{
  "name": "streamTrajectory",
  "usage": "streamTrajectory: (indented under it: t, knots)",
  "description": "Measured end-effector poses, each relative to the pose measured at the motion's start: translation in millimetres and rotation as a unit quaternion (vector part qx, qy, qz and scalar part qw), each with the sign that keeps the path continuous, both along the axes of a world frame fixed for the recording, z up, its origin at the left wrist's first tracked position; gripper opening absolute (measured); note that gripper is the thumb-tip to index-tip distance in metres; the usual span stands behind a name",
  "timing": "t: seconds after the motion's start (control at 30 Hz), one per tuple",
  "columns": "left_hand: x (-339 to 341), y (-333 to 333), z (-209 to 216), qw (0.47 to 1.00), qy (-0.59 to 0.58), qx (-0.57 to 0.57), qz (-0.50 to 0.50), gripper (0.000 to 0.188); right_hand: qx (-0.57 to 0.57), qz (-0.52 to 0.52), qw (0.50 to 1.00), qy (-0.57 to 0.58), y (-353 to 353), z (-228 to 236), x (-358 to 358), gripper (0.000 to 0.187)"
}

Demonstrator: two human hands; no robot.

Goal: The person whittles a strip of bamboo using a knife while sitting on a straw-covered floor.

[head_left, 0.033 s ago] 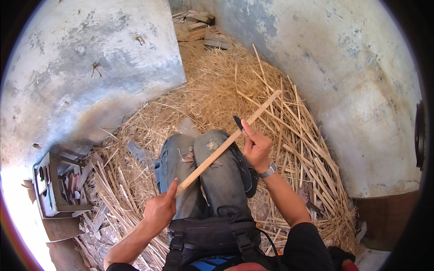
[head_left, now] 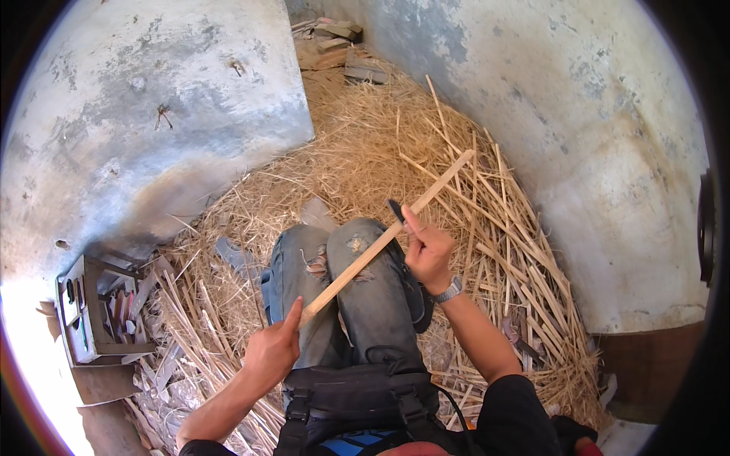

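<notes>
so, through the head camera i see the left hand (head_left: 274, 351) closed on the lower end of a wooden strip (head_left: 365, 261), its index finger laid out along the wood. the right hand (head_left: 430, 254) is curled tight around a small black tool (head_left: 395, 210), whose dark tip pokes out past the strip's far edge; the thumb lies up against the wood. i cannot tell what shape the rest of the tool has, since the fingers hide it.

the strip slants over the knees (head_left: 366, 292), from the left hand near the lap up to a free end ahead and to the right, above the straw (head_left: 346, 163). a watch (head_left: 450, 289) sits on the right wrist. the jeans are torn at both knees, and a black bag (head_left: 350, 386) rests across the lap.

farther out, i see thin sticks (head_left: 525, 262) heaped on the right, beside a stained wall (head_left: 593, 129). on the left stands a box (head_left: 95, 351) with scraps inside, and more wood pieces (head_left: 334, 45) lie at the far end.
</notes>
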State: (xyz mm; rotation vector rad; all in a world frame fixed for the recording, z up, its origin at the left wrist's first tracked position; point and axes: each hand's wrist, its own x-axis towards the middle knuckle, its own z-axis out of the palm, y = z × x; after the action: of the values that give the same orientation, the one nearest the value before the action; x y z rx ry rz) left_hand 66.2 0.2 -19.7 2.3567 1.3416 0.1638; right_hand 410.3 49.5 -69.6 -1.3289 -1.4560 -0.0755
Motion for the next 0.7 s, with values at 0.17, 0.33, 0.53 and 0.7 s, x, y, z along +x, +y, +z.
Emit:
streamTrajectory:
  t: [0.17, 0.33, 0.53, 0.7]
  knots:
    - [35, 17, 13, 0.999, -0.021, -0.025, -0.015, 0.061, -0.018, 0.003, 1.000, -0.009, -9, 8, -5, 0.051]
    - [74, 43, 5, 0.996, -0.062, -0.036, -0.051, 0.061, -0.024, 0.092, 0.995, -0.024, -20, -1, -31, 0.054]
    - [83, 58, 2, 0.991, -0.113, -0.055, -0.036, 0.055, -0.166, 0.217, 0.949, 0.156, -39, 27, -47, 0.041]
    - [65, 83, 31, 0.970, -0.204, -0.130, -0.027, 0.038, -0.145, 0.166, 0.917, 0.332, -58, 46, -35, 0.041]
